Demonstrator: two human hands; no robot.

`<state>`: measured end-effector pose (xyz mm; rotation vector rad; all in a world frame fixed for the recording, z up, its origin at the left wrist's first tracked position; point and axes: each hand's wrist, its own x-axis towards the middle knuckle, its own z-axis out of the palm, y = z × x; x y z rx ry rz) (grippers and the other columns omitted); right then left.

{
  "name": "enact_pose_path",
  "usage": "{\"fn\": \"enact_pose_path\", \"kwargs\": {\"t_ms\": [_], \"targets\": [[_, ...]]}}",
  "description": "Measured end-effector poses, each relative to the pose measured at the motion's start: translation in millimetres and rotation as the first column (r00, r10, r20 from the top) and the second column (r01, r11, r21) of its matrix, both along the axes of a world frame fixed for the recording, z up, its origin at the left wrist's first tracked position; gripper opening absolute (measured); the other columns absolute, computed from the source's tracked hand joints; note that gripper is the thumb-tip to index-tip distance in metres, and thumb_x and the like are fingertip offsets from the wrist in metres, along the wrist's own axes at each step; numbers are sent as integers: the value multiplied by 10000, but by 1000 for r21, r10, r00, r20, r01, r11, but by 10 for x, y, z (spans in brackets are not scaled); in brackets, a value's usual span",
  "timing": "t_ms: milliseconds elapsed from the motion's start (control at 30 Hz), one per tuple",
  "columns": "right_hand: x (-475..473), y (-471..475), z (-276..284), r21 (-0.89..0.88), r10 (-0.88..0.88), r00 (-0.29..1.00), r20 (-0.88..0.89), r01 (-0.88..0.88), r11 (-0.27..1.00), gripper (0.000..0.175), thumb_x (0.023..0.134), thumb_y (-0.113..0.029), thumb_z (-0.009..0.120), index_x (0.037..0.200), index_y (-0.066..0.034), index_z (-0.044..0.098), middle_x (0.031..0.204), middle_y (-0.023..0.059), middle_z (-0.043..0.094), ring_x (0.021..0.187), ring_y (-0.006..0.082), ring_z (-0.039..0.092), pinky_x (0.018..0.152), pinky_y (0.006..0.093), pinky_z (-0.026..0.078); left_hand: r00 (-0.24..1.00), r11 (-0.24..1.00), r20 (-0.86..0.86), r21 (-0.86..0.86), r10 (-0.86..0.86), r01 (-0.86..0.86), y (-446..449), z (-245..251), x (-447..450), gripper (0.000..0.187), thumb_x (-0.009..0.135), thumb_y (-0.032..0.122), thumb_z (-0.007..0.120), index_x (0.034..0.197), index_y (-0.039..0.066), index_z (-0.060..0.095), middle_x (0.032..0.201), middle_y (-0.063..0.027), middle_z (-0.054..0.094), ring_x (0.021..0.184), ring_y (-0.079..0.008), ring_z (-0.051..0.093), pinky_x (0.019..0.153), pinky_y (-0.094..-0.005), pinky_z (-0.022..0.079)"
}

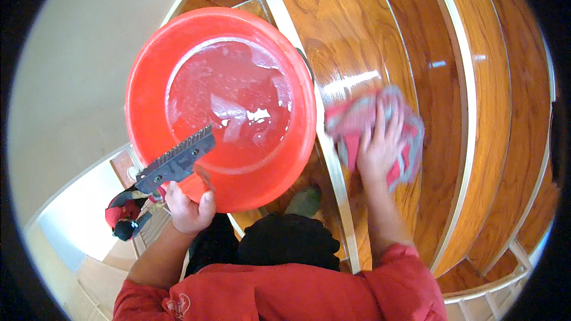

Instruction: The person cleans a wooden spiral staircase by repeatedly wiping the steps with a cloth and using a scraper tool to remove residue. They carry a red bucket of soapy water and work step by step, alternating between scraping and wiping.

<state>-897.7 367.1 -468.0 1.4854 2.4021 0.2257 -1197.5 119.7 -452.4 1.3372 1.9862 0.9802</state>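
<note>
My left hand (189,208) grips the orange handle of a scraper (176,160). Its dark, wide head has a toothed-looking edge and reaches over the near-left rim of a red plastic basin (225,187). Cloudy water (200,80) with bright reflections lies inside the basin. To the right, my right hand (380,147) presses a crumpled red and grey cloth (352,120) onto a glossy wooden stair tread (339,22). Its fingers are spread over the cloth and blurred. The pale nosing strip (331,160) of that tread runs between the basin and the cloth.
More curved wooden steps (486,133) with pale edges rise to the right. A plain wall (80,62) stands at the left. Lower left, another person (124,216) in red and dark clothing is far below. A railing (490,287) curves at lower right. My shoe (304,201) rests beside the basin.
</note>
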Motion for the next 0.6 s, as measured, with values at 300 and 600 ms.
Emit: {"fn": "enact_pose_path", "kwargs": {"t_ms": [300, 600], "targets": [[-2366, 1632, -1380, 123, 324, 900, -294, -300, 946, 590, 902, -549, 445, 1436, -308, 377, 1485, 106, 363, 1378, 309, 316, 1042, 684, 232, 990, 986, 98, -145, 101, -86, 205, -231, 142, 247, 819, 293, 591, 903, 61, 603, 893, -100, 627, 820, -328, 601, 772, -447, 442], [-50, 233, -2200, 114, 655, 588, -475, -697, 708, 583, 877, -510, 475, 1365, -190, 457, 1406, 155, 428, 1344, 340, 338, 1052, 653, 213, 996, 996, -40, -3, 84, -84, -1268, -1468, 2487, 273, 865, 232, 554, 905, -38, 553, 791, -176, 592, 713, -287, 587, 628, -360, 477]]}}
